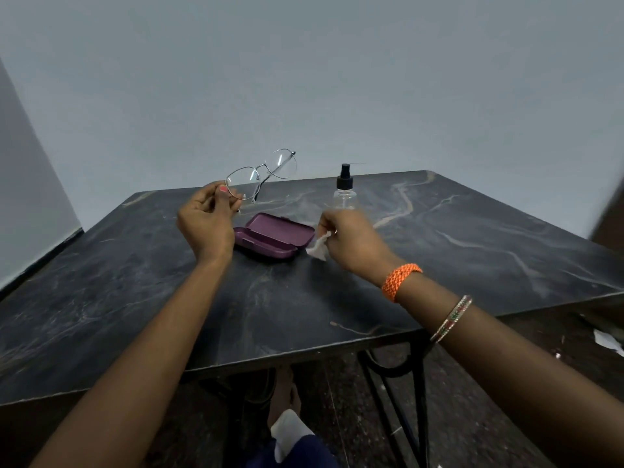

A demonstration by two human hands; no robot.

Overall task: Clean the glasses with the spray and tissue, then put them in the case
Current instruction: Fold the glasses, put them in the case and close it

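Observation:
My left hand holds the thin metal-framed glasses up above the table, pinching the rim of the near lens. A crumpled white tissue is gripped in my right hand, just right of the case. The purple glasses case lies open on the dark marble table between my two hands. Behind my right hand stands a clear spray bottle with a black pump top.
The table's front edge runs across below my forearms, with black metal legs under it. A grey wall rises behind the table. White scraps lie on the floor at the right.

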